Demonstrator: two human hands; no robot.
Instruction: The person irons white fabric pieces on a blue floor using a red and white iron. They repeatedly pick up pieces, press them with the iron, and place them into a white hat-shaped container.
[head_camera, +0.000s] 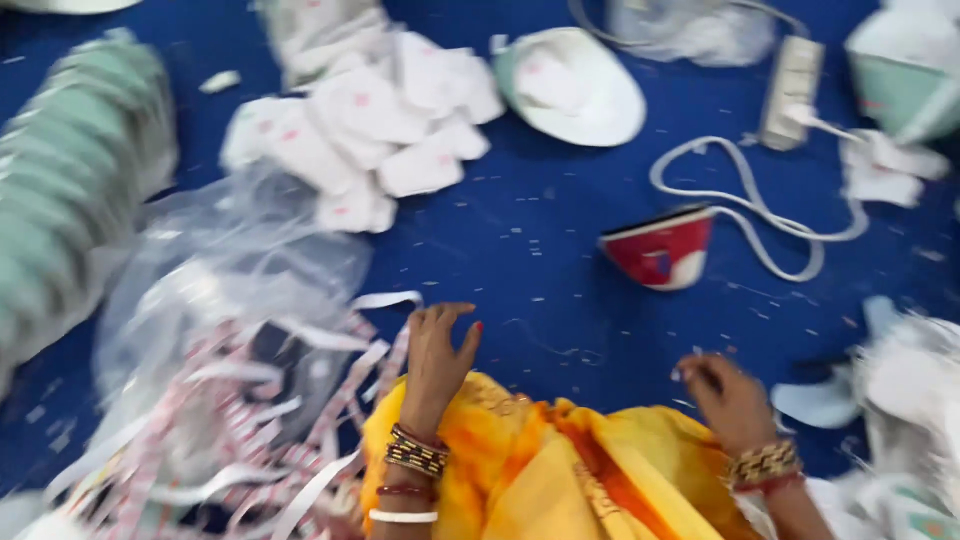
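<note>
The left hand (440, 350) is raised with its fingers loosely spread, holding nothing, right beside the paper strips (250, 420) that lie heaped to its left. The strips run in long ribbons slanting up toward that hand, so it is far nearer them than the right hand (728, 400). The right hand hovers over the blue cloth (540, 260), fingers curled; blur hides whether they pinch anything. Up and left of it, apart, sits a red iron (662, 248) with its white cord (760, 205).
</note>
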